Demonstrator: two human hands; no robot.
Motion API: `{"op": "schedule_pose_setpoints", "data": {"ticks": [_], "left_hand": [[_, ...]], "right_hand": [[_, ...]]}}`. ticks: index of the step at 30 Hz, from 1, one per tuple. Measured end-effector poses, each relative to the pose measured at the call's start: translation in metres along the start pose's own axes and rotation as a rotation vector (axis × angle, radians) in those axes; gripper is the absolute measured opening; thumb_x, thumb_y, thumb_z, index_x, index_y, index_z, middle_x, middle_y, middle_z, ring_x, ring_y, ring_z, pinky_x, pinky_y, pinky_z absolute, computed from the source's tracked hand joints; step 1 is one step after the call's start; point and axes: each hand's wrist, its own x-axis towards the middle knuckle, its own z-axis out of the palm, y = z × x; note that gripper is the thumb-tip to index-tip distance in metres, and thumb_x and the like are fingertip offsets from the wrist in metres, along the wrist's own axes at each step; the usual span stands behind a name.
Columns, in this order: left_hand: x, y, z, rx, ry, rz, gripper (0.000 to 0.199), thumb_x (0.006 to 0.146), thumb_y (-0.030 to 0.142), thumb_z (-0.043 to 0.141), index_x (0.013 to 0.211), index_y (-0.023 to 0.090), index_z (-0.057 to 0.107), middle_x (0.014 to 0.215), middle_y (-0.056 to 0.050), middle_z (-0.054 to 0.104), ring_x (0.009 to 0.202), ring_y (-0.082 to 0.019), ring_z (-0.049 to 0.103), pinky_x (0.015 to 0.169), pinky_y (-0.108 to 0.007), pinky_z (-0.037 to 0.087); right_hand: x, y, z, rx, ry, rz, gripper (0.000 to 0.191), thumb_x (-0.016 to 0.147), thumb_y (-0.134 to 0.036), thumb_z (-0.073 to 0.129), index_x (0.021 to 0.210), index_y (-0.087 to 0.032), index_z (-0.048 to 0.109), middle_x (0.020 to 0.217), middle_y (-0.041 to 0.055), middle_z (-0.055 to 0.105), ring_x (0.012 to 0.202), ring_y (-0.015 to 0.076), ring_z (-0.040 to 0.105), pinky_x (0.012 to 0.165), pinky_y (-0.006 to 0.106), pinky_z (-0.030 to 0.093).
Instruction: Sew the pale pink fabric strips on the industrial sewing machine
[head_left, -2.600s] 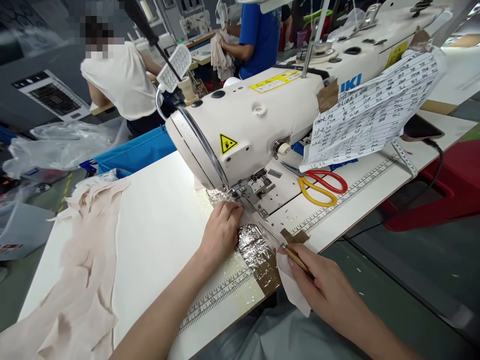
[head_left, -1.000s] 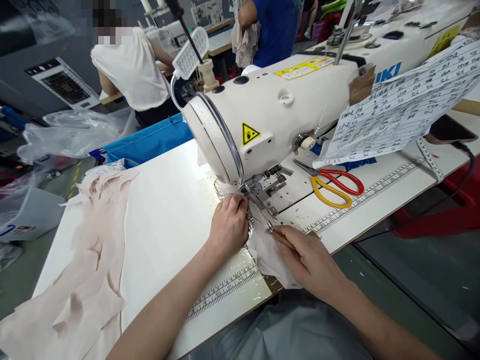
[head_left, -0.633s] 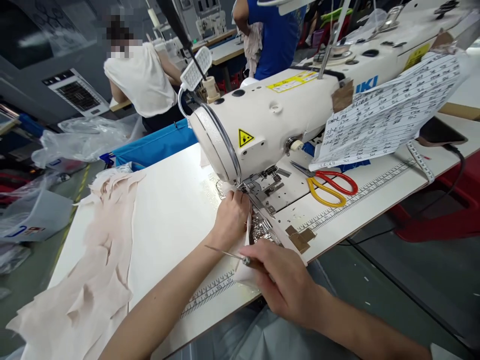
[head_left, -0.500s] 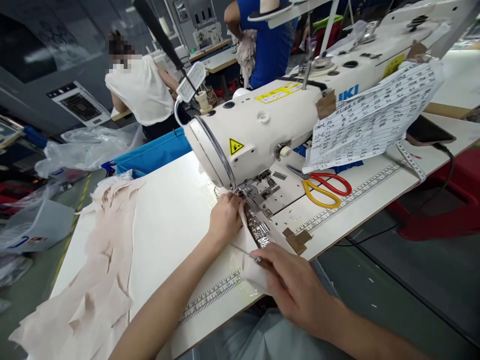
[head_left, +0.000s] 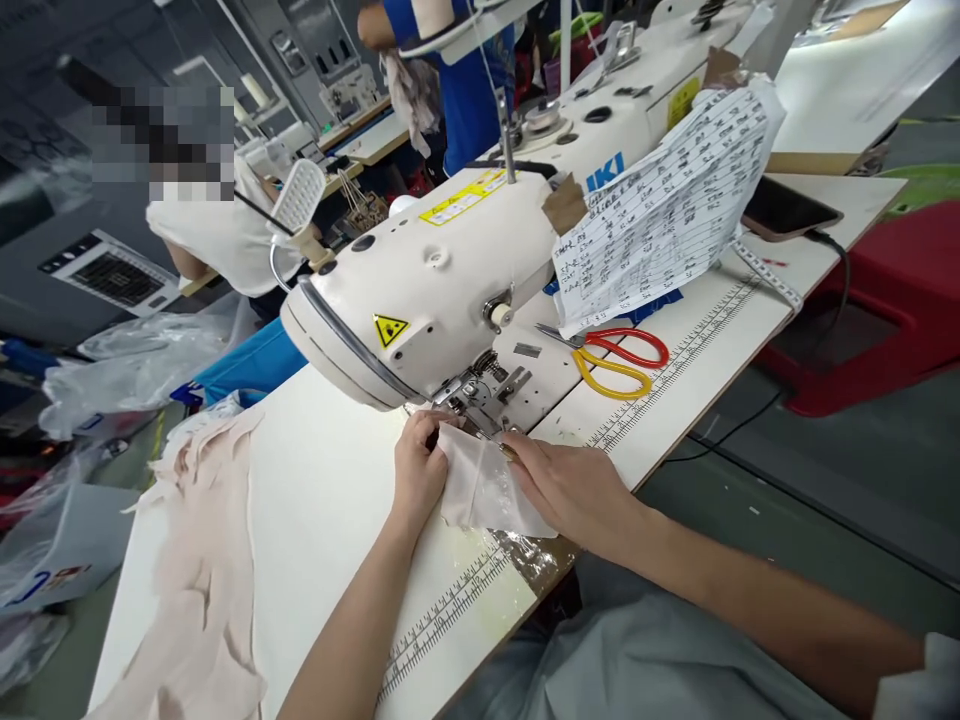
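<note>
Left fingers [head_left: 436, 462] pinch the cloth [head_left: 480, 490] at ten o'clock, best held flat, while right fingers [head_left: 532, 457] grip a tool [head_left: 508, 452].

Bright tabletop [head_left: 322, 520], dim upper left

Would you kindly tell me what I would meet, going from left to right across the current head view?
Plastic bin → pile of pale fabric → left hand → pale cloth piece → right hand → phone.
</note>
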Motion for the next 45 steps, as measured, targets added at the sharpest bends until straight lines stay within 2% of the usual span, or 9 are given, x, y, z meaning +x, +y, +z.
{"op": "schedule_pose_setpoints", "data": {"ticks": [6,16,24,29,35,42,45], "left_hand": [[0.0005,0.0037,-0.0004,0.006,-0.008,-0.029,0.017,0.075,0.021,0.053,0.079,0.023,0.069,0.09,-0.002,0.066,0.087,-0.019,0.06,0.08,-0.032,0.049],[0.0006,0.0053,-0.0009,0.013,-0.022,-0.04,0.015,0.076,0.022,0.053,0.079,0.022,0.069,0.09,-0.002,0.067,0.087,-0.019,0.06,0.077,-0.032,0.047],[0.0022,0.0037,-0.0009,0.041,-0.027,-0.039,0.014,0.077,0.028,0.056,0.078,0.022,0.069,0.091,-0.004,0.067,0.09,-0.021,0.062,0.078,-0.034,0.048],[0.0037,0.0052,-0.0007,0.051,-0.013,-0.03,0.013,0.074,0.025,0.056,0.075,0.022,0.068,0.088,-0.003,0.068,0.087,-0.02,0.062,0.077,-0.033,0.049],[0.0034,0.005,-0.0015,0.072,-0.009,-0.05,0.014,0.074,0.024,0.056,0.078,0.023,0.069,0.088,-0.002,0.067,0.086,-0.02,0.062,0.077,-0.032,0.049],[0.0005,-0.0004,0.0014,0.17,-0.014,0.066,0.014,0.08,0.026,0.054,0.085,0.022,0.066,0.09,-0.004,0.066,0.088,-0.021,0.06,0.079,-0.035,0.048],[0.001,-0.0022,0.0032,0.285,0.011,0.13,0.017,0.076,0.021,0.052,0.09,0.022,0.063,0.09,-0.005,0.064,0.087,-0.021,0.058,0.075,-0.035,0.047]], "right_hand": [[0.0031,0.0026,0.0081,0.002,0.113,-0.038,0.029,0.101,-0.02,0.041,0.123,-0.014,0.059,0.1,0.009,0.075,0.083,0.0191,0.073,0.058,0.026,0.048],[0.0064,0.0027,0.0094,0.012,0.125,-0.061,0.027,0.101,-0.02,0.042,0.122,-0.014,0.057,0.097,0.0064,0.075,0.081,0.0164,0.072,0.055,0.025,0.041],[0.0048,0.0034,0.0106,-0.011,0.135,-0.079,0.028,0.1,-0.02,0.044,0.125,-0.014,0.056,0.094,0.0063,0.075,0.08,0.0174,0.071,0.054,0.025,0.042],[0.0045,0.0043,0.0092,0.004,0.134,-0.092,0.03,0.099,-0.018,0.045,0.127,-0.013,0.055,0.095,0.0064,0.074,0.079,0.0186,0.072,0.055,0.027,0.044],[0.0046,0.0046,0.0065,0.056,0.112,-0.065,0.026,0.098,-0.016,0.044,0.12,-0.014,0.058,0.091,0.0062,0.074,0.079,0.019,0.072,0.056,0.026,0.044],[0.0061,0.0017,0.0034,0.051,0.099,-0.056,0.023,0.099,-0.017,0.045,0.12,-0.014,0.054,0.092,0.0062,0.073,0.08,0.019,0.071,0.054,0.027,0.043],[0.0054,0.0021,0.0041,0.047,0.101,-0.065,0.023,0.099,-0.017,0.044,0.121,-0.014,0.053,0.094,0.0068,0.072,0.08,0.0189,0.071,0.055,0.027,0.044]]}}
